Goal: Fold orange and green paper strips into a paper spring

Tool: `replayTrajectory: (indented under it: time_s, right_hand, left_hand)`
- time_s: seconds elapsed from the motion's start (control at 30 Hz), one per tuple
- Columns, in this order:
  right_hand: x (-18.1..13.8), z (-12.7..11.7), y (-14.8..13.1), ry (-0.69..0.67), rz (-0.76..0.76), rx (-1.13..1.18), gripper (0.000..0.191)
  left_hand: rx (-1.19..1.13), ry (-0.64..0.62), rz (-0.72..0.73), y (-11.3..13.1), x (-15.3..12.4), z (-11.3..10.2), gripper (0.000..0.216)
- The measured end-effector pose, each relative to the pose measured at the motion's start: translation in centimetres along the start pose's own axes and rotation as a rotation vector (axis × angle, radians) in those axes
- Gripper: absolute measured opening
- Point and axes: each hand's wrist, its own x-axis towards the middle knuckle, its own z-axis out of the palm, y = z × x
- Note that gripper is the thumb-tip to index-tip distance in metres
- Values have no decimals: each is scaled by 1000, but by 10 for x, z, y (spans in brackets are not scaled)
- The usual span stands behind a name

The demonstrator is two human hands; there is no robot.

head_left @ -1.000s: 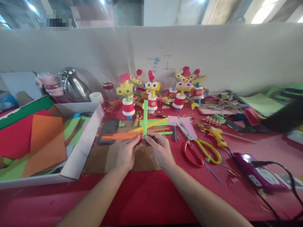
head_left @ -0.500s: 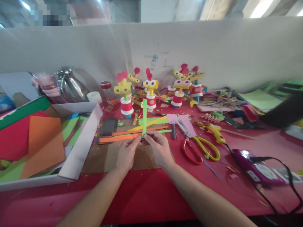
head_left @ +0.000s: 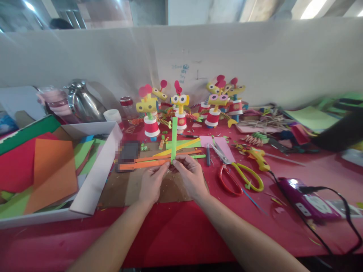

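Over a brown cardboard mat (head_left: 167, 189), my left hand (head_left: 152, 181) pinches an orange paper strip (head_left: 151, 164) that runs out to the left. My right hand (head_left: 191, 175) is closed at the base of a light green paper strip (head_left: 174, 138), which stands upright. The two strips meet at a right angle between my fingertips; the fingers partly hide the joint. Behind them lie a yellow strip (head_left: 181, 146) and more orange and green strips. Scissors (head_left: 227, 162) with one red and one yellow handle lie right of my right hand.
A white box (head_left: 90, 181) of coloured paper stands left. Several paper-cup figures (head_left: 180, 113) line the wall. At right are a yellow glue gun (head_left: 259, 158), a purple device (head_left: 309, 202) with a black cord, and craft scraps (head_left: 263, 122). A steel jug (head_left: 86, 102) stands back left.
The top of the upright green strip has tilted slightly to the right. Both hands keep nearly the same place and grip.
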Motion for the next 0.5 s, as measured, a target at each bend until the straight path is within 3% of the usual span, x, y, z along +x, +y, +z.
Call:
replayTrajectory:
  time_s: [0.33,0.5]
  right_hand:
    - [3,-2,1,-37,49,10,15]
    - [7,-5,0,-28,58,72,15]
  left_hand:
    - [16,-3,21,-4,4,-4,19]
    - [-168,-142,14,-6,10,-7,19]
